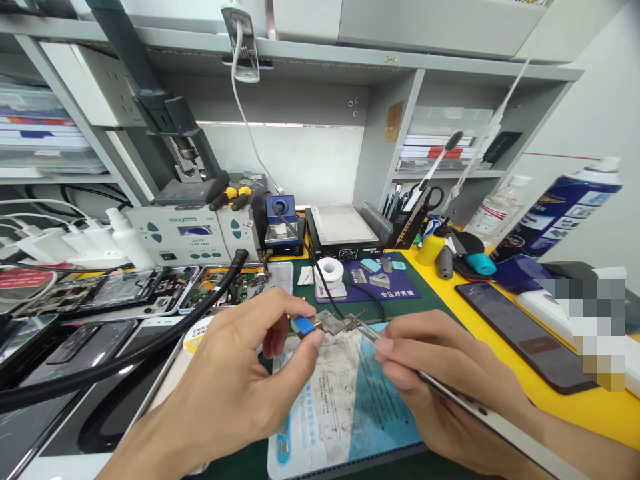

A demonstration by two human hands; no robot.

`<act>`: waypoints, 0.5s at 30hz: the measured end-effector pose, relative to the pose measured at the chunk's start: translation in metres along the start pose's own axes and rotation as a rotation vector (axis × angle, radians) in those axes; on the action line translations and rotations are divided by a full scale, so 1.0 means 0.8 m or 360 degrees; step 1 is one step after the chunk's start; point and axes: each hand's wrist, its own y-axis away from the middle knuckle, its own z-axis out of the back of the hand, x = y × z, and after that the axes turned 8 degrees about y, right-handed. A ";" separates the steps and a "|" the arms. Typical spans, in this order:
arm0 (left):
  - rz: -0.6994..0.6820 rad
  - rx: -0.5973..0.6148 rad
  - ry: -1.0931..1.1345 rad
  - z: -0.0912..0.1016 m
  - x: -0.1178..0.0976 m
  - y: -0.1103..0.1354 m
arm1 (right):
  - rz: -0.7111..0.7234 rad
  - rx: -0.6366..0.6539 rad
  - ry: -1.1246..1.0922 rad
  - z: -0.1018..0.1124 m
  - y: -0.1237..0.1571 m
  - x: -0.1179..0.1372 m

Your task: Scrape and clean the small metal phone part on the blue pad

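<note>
My left hand (pixel 250 353) is closed in a pinch between thumb and fingertips on a small blue piece (pixel 303 325). Beside that piece is a thin, greyish metal part (pixel 333 323) with an irregular outline; I cannot make out how the two are joined. In my right hand (pixel 440 367) is a pair of metal tweezers (pixel 465 408), held like a pen. Their tips meet or nearly meet the right end of the grey part. Below both hands lies a stained white and blue work pad (pixel 340 400) with small printed text.
Opened phones (pixel 145 293) and a thick black hose (pixel 150 360) crowd the left. A grey soldering station (pixel 195 230), a heating plate (pixel 345 227) and a solder roll (pixel 331 270) stand behind. On the right are a dark phone (pixel 525 337) and a spray can (pixel 560 207).
</note>
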 end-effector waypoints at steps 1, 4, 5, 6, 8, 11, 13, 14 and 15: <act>0.0001 0.0002 0.0002 0.000 0.000 0.000 | -0.0001 0.0001 0.0005 0.001 0.001 0.000; 0.0002 -0.0001 0.0012 0.001 -0.001 -0.001 | 0.0022 -0.0002 -0.0002 0.002 0.003 -0.001; 0.0006 -0.0001 0.0010 0.001 -0.001 -0.001 | 0.0033 -0.0005 -0.0003 0.002 0.003 -0.001; 0.0013 0.0002 0.0008 0.001 -0.001 0.000 | 0.0038 -0.0010 -0.0002 0.002 0.003 -0.002; 0.0020 0.0001 0.0007 0.001 -0.001 0.000 | 0.0040 -0.0012 0.0010 0.001 0.003 -0.002; 0.0026 0.0003 0.0016 0.000 0.000 0.000 | 0.0037 -0.0007 0.0044 0.001 0.001 -0.002; 0.0022 -0.0002 0.0013 0.000 -0.001 -0.001 | 0.0047 -0.0024 0.0047 0.001 -0.001 -0.003; 0.0015 -0.0004 0.0010 0.000 -0.001 -0.001 | 0.0049 -0.0034 0.0040 0.001 -0.001 -0.003; 0.0006 -0.0010 0.0008 0.000 -0.001 -0.002 | 0.0049 -0.0042 0.0029 0.002 -0.001 -0.003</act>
